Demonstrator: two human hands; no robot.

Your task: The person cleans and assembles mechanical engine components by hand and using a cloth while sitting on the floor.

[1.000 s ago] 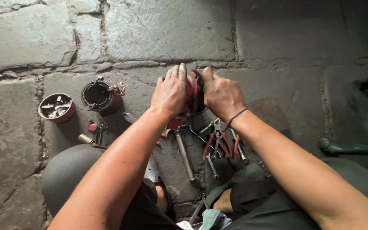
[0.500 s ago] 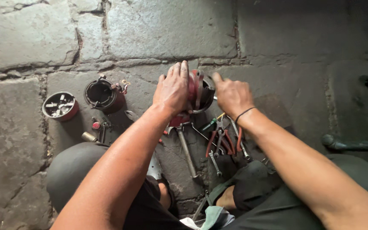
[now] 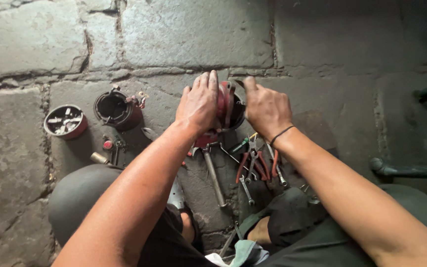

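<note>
The left hand (image 3: 199, 105) lies flat over a round red metal part (image 3: 226, 106) on the rough stone floor (image 3: 198, 34). The right hand (image 3: 265, 106) cups its other side, fingers curled. At nine o'clock sit a dark round shell (image 3: 117, 110) and a small red cap (image 3: 65, 121). At six o'clock lie shiny wrenches (image 3: 213, 175) and red-handled pliers (image 3: 253, 165).

Counted on the stone floor: two hands, left hand (image 3: 199, 105) and right hand (image 3: 266, 108), closed around one red round part (image 3: 226, 105). Left of the left hand: one dark cylindrical housing (image 3: 116, 110) and one round red cap (image 3: 65, 121). Below the right hand: two red-handled pliers (image 3: 253, 165), exact wrench count unclear.
</note>
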